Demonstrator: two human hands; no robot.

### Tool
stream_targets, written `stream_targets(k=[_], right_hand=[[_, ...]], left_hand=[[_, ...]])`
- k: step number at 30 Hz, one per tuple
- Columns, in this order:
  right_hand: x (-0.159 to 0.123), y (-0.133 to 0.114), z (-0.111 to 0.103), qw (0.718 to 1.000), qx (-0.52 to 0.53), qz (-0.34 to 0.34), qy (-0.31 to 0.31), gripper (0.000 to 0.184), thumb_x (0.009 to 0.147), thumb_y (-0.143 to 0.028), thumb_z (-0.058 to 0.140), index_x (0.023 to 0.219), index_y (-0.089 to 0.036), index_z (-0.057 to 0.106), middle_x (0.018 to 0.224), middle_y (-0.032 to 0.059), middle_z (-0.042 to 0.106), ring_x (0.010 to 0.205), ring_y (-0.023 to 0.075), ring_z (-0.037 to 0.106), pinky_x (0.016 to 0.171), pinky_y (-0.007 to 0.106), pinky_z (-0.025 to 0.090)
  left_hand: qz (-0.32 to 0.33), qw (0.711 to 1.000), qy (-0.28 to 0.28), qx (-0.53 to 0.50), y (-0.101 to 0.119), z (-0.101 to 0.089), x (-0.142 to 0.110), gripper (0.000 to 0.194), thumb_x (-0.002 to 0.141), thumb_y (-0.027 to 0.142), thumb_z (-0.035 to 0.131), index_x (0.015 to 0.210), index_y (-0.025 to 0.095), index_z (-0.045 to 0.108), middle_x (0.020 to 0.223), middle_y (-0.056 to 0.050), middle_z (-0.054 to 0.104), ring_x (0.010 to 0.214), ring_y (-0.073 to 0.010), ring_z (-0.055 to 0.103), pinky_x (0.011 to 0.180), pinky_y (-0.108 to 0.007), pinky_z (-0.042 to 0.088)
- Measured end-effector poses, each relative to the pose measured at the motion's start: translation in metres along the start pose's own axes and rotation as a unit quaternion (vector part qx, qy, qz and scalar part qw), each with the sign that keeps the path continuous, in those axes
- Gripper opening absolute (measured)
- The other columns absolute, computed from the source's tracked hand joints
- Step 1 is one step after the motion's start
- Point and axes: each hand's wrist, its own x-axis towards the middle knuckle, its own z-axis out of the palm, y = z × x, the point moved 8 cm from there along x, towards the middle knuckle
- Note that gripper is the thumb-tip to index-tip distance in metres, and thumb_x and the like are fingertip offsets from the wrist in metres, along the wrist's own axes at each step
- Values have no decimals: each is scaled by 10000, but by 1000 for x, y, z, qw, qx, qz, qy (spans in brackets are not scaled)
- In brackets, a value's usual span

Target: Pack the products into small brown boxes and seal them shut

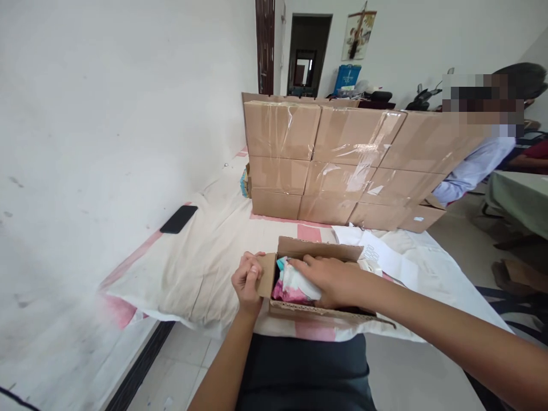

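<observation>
A small open cardboard box (317, 248) sits at the table's near edge with its flaps up. My left hand (248, 279) is closed on the box's left end flap, fingers curled round its edge. My right hand (334, 281) reaches into the box, its fingers over a soft white, pink and blue packet (295, 283) and the thumb at its near side. The packet lies at the left end of the box. My hand and forearm hide much of the box's right part.
A wall of taped cardboard boxes (338, 165) stands across the table's far side. A black phone (178, 219) lies at left near the white wall. Paper sheets (387, 257) lie right of the open box. Beyond the boxes, a person's sleeve (475, 165) shows at right.
</observation>
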Motion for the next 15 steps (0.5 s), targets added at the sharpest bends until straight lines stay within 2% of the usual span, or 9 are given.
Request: stream_targets(k=[4,7,10,12,14,15], right_hand=[[5,7,32,999,-25,-28,-28,843,764,-261,719,1563,-227,453,1248,220,672,920,380,725,721,460,556],[6,9,40,999,-18,-45,-21,865,791,-321,720,1591,-215,412,1271,228,665,939,374,730,774,487,562],[1,20,32,999,30,-31,-23,903,807,-347,729,1626,-305,353,1331,179,659,1067,374,714,829,472,569],[-7,27,21,994,99,-33,-21,898,796,-352,763,1611,-337,386,1401,142,641,1202,374,665,907,468,565],[-22,34,4,978,204,-45,33,857,759,-403,828,1544,-296,502,1453,128,619,1297,369,611,1008,474,541],[-33,39,-5,960,260,-49,87,791,757,-437,843,1482,-274,572,1453,123,622,1308,360,604,1046,476,526]], left_hand=[[8,1000,-7,15,1,4,0,456,992,389,483,583,229,360,595,10,293,714,-189,399,899,-499,545],[11,1000,-10,19,2,6,0,454,993,391,469,590,226,346,598,7,300,725,-192,410,898,-500,542],[9,1000,-12,17,2,6,-2,428,1001,367,449,607,222,365,613,4,325,729,-191,412,918,-498,540],[9,1000,-13,13,1,6,-4,410,1001,365,450,622,222,393,631,2,341,737,-192,417,932,-500,539],[8,1000,-17,6,0,8,-7,408,990,389,484,627,219,405,671,0,368,750,-191,439,933,-497,547],[5,1000,-21,2,-2,10,-8,413,981,408,511,630,217,407,705,-4,389,767,-192,464,930,-491,551]])
